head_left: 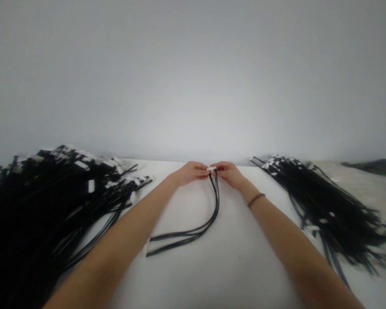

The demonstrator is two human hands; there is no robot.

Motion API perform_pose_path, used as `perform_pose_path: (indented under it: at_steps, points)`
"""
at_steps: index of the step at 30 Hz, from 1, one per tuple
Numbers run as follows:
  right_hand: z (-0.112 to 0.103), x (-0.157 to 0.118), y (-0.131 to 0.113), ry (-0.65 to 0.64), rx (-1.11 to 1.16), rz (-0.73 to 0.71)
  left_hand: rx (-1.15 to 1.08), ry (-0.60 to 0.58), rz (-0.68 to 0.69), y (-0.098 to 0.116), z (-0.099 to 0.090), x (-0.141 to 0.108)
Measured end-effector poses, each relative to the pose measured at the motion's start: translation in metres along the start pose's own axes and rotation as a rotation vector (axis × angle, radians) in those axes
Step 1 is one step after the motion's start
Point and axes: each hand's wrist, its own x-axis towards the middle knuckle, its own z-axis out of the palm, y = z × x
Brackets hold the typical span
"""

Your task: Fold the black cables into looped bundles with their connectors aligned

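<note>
**Small White Connector Pinched Between Both Hands at Centre of Table**

A small white connector (211,169) was being gripped at centre, up near the far edge of a white table (238,262). It was clenched from both sides, with the left hand (191,173) closed on it and the right hand (229,174) closed on it, the two hands almost meeting. From that connector a black cable bundle (214,201) was seen hanging down towards the near side, its strands curving left in a long sweep across the tabletop. The far ends of the bundle were laid on the table, just left of centre and well short of the heaps on either side.

To the left, a big heap of black cables (51,201) was piled up, white connectors bunched along its far end, and the left forearm (122,240) was passed right beside it. To the right, a smaller heap of black cables (321,206) was spread out, its white-tipped ends gathered towards the far edge, and part of it was lying over a mottled grey surface (363,186). A dark band (256,199) was worn on the right wrist. Behind it all, a pale grey wall (193,86) was filling the view.
</note>
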Motion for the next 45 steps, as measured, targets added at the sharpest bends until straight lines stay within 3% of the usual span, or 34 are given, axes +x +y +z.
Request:
perform_pose_path:
  at_steps: [4,10,20,28,36,45]
  points:
    - [0.000,0.000,0.000,0.031,0.036,0.000,-0.041,-0.092,-0.012,0.003,-0.003,-0.002]
    - [0.000,0.000,0.001,0.010,0.059,0.017,-0.076,-0.130,-0.053,0.003,-0.003,-0.003]
    - [0.003,0.000,-0.002,-0.048,0.035,0.013,-0.163,-0.073,-0.034,-0.001,-0.003,-0.001]
    - [0.004,0.001,0.000,0.036,0.048,0.025,-0.254,0.084,0.049,-0.004,0.008,0.003]
    - [0.009,0.000,-0.003,0.024,-0.028,0.013,-0.307,0.070,0.079,-0.003,0.008,0.003]
    - [0.007,0.000,-0.001,-0.040,-0.137,-0.035,-0.321,0.146,0.115,-0.007,0.012,0.007]
